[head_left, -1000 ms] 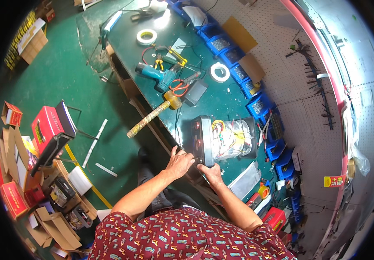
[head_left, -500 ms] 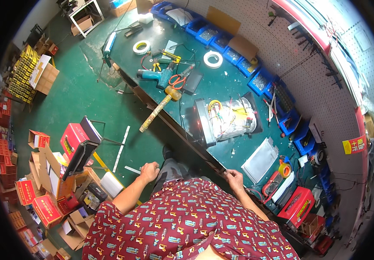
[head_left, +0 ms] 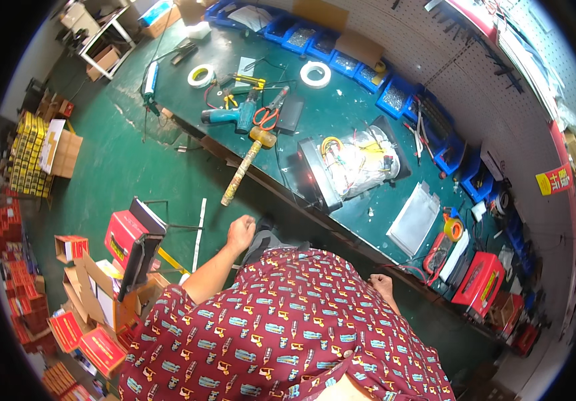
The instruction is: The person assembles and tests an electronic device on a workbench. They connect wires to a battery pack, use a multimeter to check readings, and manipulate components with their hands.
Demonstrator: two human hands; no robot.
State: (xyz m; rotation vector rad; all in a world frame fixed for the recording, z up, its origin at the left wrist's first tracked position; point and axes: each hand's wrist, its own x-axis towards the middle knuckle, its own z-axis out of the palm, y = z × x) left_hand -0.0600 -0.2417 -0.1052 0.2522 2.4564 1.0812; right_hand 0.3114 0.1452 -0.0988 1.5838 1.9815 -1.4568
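Observation:
My left hand [head_left: 241, 232] hangs over the floor, its fingers curled, with nothing showing in them. The nearest thing to it is a mallet [head_left: 248, 167] with a patterned handle that juts over the bench edge. My right hand [head_left: 382, 286] is beside my body, just off the bench's front edge, fingers curled and nothing visible in them. On the bench [head_left: 361, 230] lies a clear cylindrical unit [head_left: 361, 164] with a dark end frame and coloured wires inside. A flat silvery pouch [head_left: 413, 219] is on the bench ahead of my right hand.
A teal cordless drill [head_left: 234, 118], red-handled scissors [head_left: 266, 118] and white tape rolls [head_left: 315, 75] lie on the bench. Blue bins [head_left: 395, 99] line its back. At right are a red meter [head_left: 437, 254] and red case [head_left: 478, 284]. A red chair [head_left: 124, 237] and cartons [head_left: 101, 347] stand left.
My right hand has come away from the bench edge, back toward my body. My left hand has moved forward and slightly right. The whole view has shifted and turned a little.

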